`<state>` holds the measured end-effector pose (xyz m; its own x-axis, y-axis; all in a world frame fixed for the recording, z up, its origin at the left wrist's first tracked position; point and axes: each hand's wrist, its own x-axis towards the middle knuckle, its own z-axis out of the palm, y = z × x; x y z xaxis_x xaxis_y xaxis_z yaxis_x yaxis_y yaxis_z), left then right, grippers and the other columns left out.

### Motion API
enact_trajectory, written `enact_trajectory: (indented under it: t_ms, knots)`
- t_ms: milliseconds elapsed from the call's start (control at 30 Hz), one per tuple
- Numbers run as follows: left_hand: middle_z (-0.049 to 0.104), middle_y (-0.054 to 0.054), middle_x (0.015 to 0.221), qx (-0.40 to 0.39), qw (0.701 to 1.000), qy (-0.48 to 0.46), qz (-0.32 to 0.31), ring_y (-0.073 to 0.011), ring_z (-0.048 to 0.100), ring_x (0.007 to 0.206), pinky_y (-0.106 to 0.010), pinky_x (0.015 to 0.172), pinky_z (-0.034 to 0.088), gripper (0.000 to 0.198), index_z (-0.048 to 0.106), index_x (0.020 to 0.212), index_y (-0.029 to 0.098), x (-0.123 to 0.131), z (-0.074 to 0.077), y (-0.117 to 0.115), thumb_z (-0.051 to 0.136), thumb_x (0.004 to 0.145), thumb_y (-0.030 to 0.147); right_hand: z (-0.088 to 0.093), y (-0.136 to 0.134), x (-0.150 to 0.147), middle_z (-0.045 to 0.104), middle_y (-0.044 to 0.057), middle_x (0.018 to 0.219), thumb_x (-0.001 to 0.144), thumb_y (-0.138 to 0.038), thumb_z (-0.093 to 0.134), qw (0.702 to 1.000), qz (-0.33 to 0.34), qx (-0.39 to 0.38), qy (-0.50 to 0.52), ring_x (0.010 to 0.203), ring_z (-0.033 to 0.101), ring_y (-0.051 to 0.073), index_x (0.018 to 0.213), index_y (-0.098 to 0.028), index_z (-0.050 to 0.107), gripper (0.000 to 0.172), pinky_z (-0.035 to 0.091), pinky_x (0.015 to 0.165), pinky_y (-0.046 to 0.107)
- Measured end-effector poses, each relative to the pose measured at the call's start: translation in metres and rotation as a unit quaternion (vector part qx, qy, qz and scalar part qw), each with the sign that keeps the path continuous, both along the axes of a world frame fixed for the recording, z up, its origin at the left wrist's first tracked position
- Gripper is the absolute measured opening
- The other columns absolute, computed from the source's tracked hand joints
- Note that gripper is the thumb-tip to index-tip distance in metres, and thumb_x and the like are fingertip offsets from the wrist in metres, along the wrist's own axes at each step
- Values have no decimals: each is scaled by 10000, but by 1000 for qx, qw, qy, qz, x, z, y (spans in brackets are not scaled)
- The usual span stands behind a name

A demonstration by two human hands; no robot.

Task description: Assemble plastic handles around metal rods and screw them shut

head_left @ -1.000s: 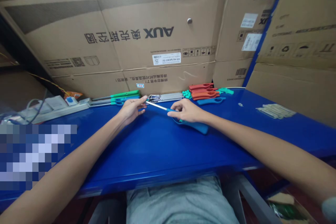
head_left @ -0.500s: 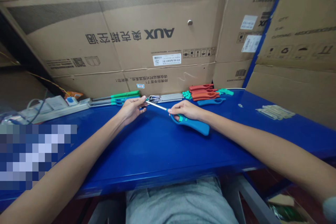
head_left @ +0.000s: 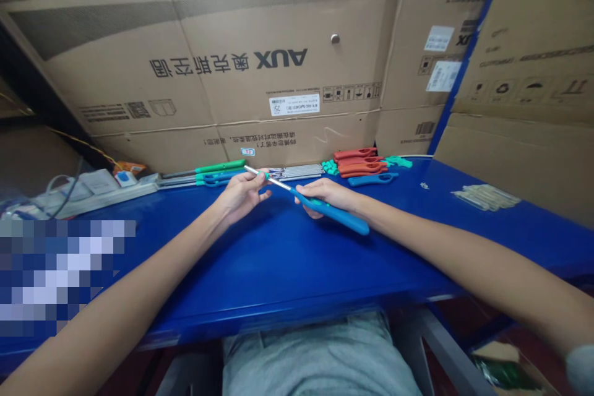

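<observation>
Grip split across both hands: right hand [head_left: 325, 193] closed around the front of a blue long-nosed lighter [head_left: 341, 216], fingers curled under the handle, thumb over it. Left hand [head_left: 239, 197] looser, its fingers [head_left: 262, 177] lying at the lighter's metal tube [head_left: 281, 182], one digit spread below; whether the tube is actually pinched cannot be told from this view

Stacked AUX cardboard cartons [head_left: 232, 62] line the far side and rise on the right. Blue workbench [head_left: 278, 266] spans the view, grey trousers [head_left: 320, 362] just below its near edge. Along its far edge, left to right: power strip [head_left: 106, 189], green-handled lighters [head_left: 220, 167], bundle of metal tubes [head_left: 301, 171], red-handled lighters [head_left: 361, 162], one loose blue lighter [head_left: 372, 179]. Pale bundle [head_left: 486, 198] lies further right

Held lighter sits between the forearms, over the bench's far half; contact between handle end and bench top cannot be told. Long axis runs diagonally, handle end lower right, tube upper left. Right hand is nearer the handle end, which projects past it toward the person's right. Left hand is nearer the tip [head_left: 245, 167], which projects just past its fingers, pointing toward the green-handled lighters
</observation>
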<state>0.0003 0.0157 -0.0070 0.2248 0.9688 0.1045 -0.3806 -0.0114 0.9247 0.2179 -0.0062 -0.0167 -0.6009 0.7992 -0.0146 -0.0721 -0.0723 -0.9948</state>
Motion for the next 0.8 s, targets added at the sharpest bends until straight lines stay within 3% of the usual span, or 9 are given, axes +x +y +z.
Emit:
enact_trajectory:
  t_ms: [267, 567, 800]
  knots:
    - [664, -28, 775, -11, 999, 24, -30, -145, 602, 738, -280, 662, 469, 162, 718, 795, 143, 4, 1, -5, 802, 662, 183, 5, -3, 0, 506, -58, 471, 723, -443, 717, 999, -23, 31, -32, 406, 428, 62, 746, -124, 656, 326, 331, 400, 205]
    - [654, -22, 742, -1, 997, 56, -53, -136, 603, 717, -279, 670, 477, 218, 724, 829, 149, 5, -2, -6, 819, 651, 228, 7, -6, 0, 555, -43, 537, 740, -457, 705, 994, -38, 84, -63, 476, 445, 50, 739, -117, 660, 342, 358, 492, 205]
    - [661, -37, 755, 6, 993, 75, -86, -136, 606, 726, -263, 661, 493, 283, 732, 878, 151, 5, -3, -9, 831, 637, 260, 7, -10, -1, 551, -42, 547, 777, -400, 695, 998, -25, 28, -49, 459, 439, 56, 813, -114, 665, 290, 374, 465, 207]
